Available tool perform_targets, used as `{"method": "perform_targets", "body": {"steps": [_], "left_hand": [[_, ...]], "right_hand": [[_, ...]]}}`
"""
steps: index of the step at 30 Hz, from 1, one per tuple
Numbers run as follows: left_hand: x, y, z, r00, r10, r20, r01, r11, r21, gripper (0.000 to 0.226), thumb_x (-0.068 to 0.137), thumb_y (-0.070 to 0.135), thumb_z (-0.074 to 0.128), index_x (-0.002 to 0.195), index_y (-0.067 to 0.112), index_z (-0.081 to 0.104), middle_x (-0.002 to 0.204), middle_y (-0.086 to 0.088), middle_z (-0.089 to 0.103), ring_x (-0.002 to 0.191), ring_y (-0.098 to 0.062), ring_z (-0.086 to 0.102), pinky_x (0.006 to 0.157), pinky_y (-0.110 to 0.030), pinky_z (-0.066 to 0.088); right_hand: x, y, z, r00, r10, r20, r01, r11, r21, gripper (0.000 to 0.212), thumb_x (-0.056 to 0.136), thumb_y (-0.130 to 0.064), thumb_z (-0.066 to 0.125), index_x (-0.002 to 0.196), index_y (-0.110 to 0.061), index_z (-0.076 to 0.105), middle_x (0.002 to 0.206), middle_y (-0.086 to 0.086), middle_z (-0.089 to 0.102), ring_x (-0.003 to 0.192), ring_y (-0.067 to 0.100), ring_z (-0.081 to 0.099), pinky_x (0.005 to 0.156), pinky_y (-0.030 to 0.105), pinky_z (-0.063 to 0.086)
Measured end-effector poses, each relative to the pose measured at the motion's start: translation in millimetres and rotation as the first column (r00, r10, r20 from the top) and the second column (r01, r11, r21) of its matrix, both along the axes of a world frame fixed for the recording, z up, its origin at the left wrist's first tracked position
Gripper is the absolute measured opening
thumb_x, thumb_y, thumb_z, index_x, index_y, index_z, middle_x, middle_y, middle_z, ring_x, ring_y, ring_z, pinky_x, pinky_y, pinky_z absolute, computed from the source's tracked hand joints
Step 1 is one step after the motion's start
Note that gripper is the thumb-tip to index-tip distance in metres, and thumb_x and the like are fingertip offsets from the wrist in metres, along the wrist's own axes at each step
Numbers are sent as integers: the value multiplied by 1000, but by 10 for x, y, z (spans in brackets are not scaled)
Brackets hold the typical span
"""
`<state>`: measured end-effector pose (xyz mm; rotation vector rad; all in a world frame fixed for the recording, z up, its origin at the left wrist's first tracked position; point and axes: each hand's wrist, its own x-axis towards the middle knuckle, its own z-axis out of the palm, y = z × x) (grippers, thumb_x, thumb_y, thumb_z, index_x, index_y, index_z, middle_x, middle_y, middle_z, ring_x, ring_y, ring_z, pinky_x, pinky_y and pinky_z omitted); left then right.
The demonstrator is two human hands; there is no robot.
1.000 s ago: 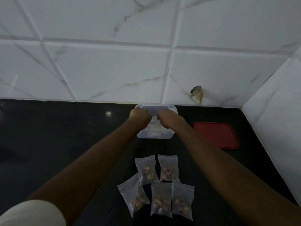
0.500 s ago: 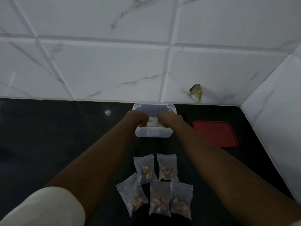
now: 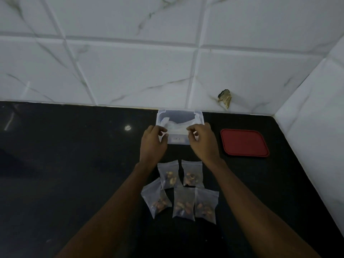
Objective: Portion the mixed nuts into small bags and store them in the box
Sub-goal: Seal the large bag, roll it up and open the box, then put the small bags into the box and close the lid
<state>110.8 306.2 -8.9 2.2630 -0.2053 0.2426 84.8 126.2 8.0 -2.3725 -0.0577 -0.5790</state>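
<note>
Head view: box (image 3: 179,111) open at 12 o'clock on worktop (image 3: 74,164), against wall. One bag (image 3: 176,125) lying inside, contents unclear. Left hand (image 3: 153,144) and right hand (image 3: 203,144) at box's near rim, fingers (image 3: 162,129) curled; pinching bag or empty, cannot tell. Five filled bags (image 3: 183,204) at 6 o'clock of box, on worktop. Red lid (image 3: 244,143) at 3 o'clock, off. Judgement: portioning looks done, storing barely begun, lidding left.

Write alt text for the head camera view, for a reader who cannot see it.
The left hand and right hand, fingers curled, are at the near edge of an open clear box holding crumpled clear plastic, at the back of a black counter. Five small bags of nuts lie nearer the person, and a red lid lies right of the box.
</note>
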Motion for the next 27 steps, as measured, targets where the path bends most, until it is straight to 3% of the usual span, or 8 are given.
{"method": "perform_targets", "body": {"steps": [3,5,8,13,16,19,21,27], "left_hand": [[-239,87,-135,995,-17,-98,21,999,33,20,89,23,65,109,19,60,106,3,55,98,-13,56,88,-33,51],[-338,129,-220,968,-60,-243,101,982,161,33,90,33,63,119,19,57,118,-2,54,109,-19,54,94,-37,49],[-416,178,-298,891,-60,-451,268,871,412,50,90,45,61,132,20,50,132,-6,45,122,-25,44,102,-41,42],[-453,211,-338,905,-25,-424,241,853,463,31,91,33,60,120,21,58,128,-6,47,122,-25,43,103,-42,38],[-411,232,-301,881,-50,-471,227,917,328,11,91,19,58,100,25,62,115,-2,58,114,-23,51,99,-41,41],[-397,230,-250,832,-179,-525,168,983,-70,11,90,8,60,90,19,60,101,-2,67,99,-22,63,93,-39,51],[-401,232,-184,835,-244,-493,117,954,-275,6,90,9,63,95,11,62,100,-7,68,97,-23,66,91,-41,55],[-458,173,10,863,-273,-425,-78,759,-647,35,90,11,67,121,9,53,109,-10,66,100,-22,67,84,-38,58]], "right_hand": [[-282,59,-111,999,8,-39,-6,998,55,12,86,-3,66,97,-9,70,89,-18,55,84,14,61,73,29,55],[-402,64,-237,989,14,-145,-10,999,33,13,88,-6,65,98,-12,70,93,-3,65,87,13,61,75,30,54],[-520,48,-382,942,31,-335,-34,999,-4,15,90,-10,63,102,-17,69,98,-3,65,93,10,60,80,28,53],[-621,86,-472,885,43,-464,-76,996,-53,16,89,-14,63,103,-19,70,105,0,66,102,15,57,83,31,48],[-627,123,-484,850,60,-523,-95,995,-42,20,93,-22,63,112,-18,69,113,3,66,109,19,54,88,33,46],[-618,179,-461,799,138,-585,-89,990,112,31,94,-26,63,124,-17,63,119,4,66,115,19,54,97,37,47],[-601,209,-427,779,209,-592,-35,956,292,34,93,-26,66,124,-15,62,118,2,67,112,16,60,96,35,50],[-484,218,-279,854,186,-485,141,815,562,3,91,-16,68,93,-14,69,99,7,72,97,22,68,87,37,54]]}}
